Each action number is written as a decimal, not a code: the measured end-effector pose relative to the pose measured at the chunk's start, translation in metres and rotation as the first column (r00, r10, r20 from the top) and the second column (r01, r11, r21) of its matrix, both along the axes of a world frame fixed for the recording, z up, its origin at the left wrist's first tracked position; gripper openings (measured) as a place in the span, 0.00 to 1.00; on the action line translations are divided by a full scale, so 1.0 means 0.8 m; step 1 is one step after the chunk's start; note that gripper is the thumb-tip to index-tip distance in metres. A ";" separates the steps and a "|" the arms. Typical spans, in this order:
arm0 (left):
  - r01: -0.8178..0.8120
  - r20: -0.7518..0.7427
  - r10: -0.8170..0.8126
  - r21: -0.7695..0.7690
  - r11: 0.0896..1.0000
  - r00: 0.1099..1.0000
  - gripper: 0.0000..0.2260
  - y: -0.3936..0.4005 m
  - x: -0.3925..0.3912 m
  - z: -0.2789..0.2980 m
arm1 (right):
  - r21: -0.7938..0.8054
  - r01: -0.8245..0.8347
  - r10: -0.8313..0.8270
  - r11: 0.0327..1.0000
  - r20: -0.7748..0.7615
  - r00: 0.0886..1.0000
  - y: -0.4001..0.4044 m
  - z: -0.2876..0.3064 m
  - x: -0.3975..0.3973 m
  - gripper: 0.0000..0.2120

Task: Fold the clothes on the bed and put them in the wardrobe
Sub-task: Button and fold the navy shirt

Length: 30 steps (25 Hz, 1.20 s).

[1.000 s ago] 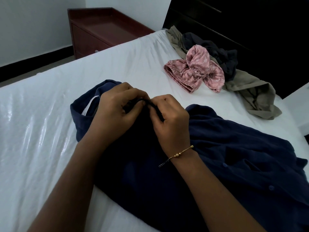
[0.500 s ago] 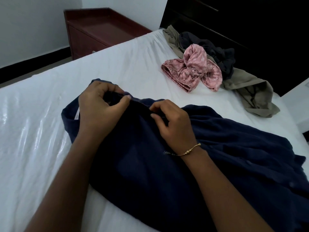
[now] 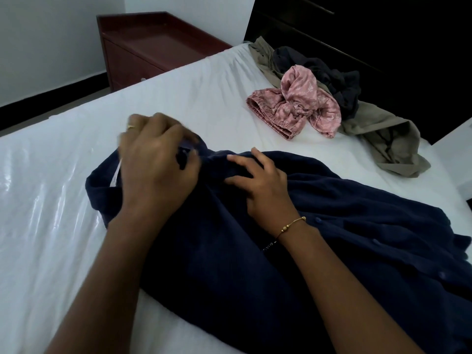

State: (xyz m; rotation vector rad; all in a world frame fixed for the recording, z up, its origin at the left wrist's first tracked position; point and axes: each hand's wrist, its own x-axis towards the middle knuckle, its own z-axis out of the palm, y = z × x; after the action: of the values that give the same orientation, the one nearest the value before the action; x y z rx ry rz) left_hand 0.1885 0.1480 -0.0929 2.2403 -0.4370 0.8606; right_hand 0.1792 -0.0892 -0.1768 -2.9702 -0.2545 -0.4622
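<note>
A navy blue buttoned garment (image 3: 319, 251) lies spread across the white bed (image 3: 51, 226). My left hand (image 3: 155, 162), blurred by motion, is over the garment's collar end and pinches a bit of the navy cloth between thumb and fingers. My right hand (image 3: 258, 185) rests on the cloth just to the right, with its fingers spread and pressing down. A pile of other clothes sits at the far right of the bed: a pink patterned piece (image 3: 298, 106), a dark grey piece (image 3: 329, 75) and a khaki piece (image 3: 383, 139).
A dark red wooden bedside cabinet (image 3: 153, 44) stands beyond the bed's far left corner. Dark furniture (image 3: 383, 34) rises behind the clothes pile at the right. A white surface (image 3: 459, 149) sits at the right edge. The bed's left half is bare sheet.
My hands, first pinching together at the collar, have moved apart. The left hand has shifted left and up along the collar, and the right hand has flattened onto the cloth.
</note>
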 end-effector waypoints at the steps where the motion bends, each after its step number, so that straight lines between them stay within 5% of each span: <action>1: 0.127 0.053 -0.128 0.018 0.992 0.990 0.07 -0.010 -0.004 0.005 | 0.008 -0.013 0.013 1.000 -0.039 0.999 0.003 -0.002 0.002 0.29; 4: 0.429 -0.109 -0.415 0.208 0.879 0.903 0.08 -0.033 -0.007 -0.014 | 0.091 0.010 -0.007 0.996 -0.031 0.999 0.001 -0.004 0.007 0.22; 6: 0.388 -0.230 -0.323 0.356 0.850 0.918 0.04 -0.029 0.009 -0.042 | 0.107 0.013 -0.017 0.994 0.031 0.999 0.001 -0.004 0.011 0.24; 9: 0.312 -0.239 -0.226 0.434 0.845 0.944 0.07 -0.018 0.027 -0.069 | 0.059 -0.071 0.077 0.996 -0.109 0.991 0.023 0.002 0.015 0.34; 12: 0.312 -0.314 -0.191 0.401 0.861 0.930 0.13 -0.016 0.029 -0.078 | -0.032 -0.073 0.063 0.997 -0.244 0.968 0.030 0.003 0.021 0.29; 15: 0.212 -0.284 -0.109 0.363 0.907 0.953 0.13 -0.008 0.032 -0.079 | -0.050 -0.034 0.022 0.998 -0.226 0.974 0.032 -0.006 0.019 0.28; 18: 0.226 -0.232 -0.144 0.378 0.898 0.962 0.12 0.001 0.041 -0.072 | 0.018 -0.024 0.026 1.000 -0.113 0.993 0.042 -0.009 0.017 0.27; 21: 0.248 -0.238 -0.154 0.438 0.864 0.959 0.08 0.014 0.052 -0.071 | 0.196 -0.020 -0.001 0.980 0.105 0.994 0.044 0.004 0.030 0.12; 23: 0.287 -0.268 -0.175 0.469 0.835 0.947 0.07 0.018 0.052 -0.070 | 0.279 -0.027 -0.003 0.960 0.107 0.994 0.047 0.008 0.033 0.03; 30: 0.256 -0.149 -0.230 0.192 0.947 0.962 0.06 0.000 0.009 -0.020 | 0.452 -0.090 0.051 0.888 0.099 0.994 0.042 0.032 0.019 0.12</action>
State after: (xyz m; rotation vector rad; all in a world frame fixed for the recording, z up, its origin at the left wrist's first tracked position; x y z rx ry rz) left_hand 0.1954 0.1477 -0.1089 2.3512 -0.7576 0.5631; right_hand 0.1946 -0.0555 -0.1516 -2.4767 -0.2245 -0.5524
